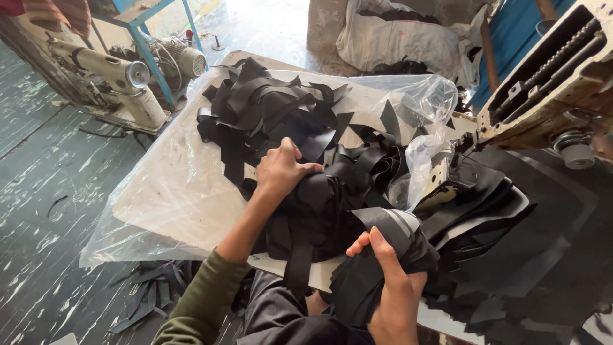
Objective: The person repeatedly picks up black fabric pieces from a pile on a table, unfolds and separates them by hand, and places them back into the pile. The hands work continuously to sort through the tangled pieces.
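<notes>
A heap of black leather-like cut pieces and strips [281, 112] lies on a clear plastic sheet [172, 191] spread over a low pale table. My left hand [281, 169] presses down on and grips a bunch of the black strips [319, 198] near the table's front. My right hand [393, 291] holds a folded bundle of black pieces [377, 255] close to my lap. A green sleeve covers my left forearm. More black pieces are stacked under the sewing machine head [549, 83] at the right.
A second sewing machine [115, 73] lies tipped beside a blue metal frame [153, 38] at the top left. A white sack [396, 35] stands at the back. Black offcuts [143, 294] litter the dark painted floor under the table edge.
</notes>
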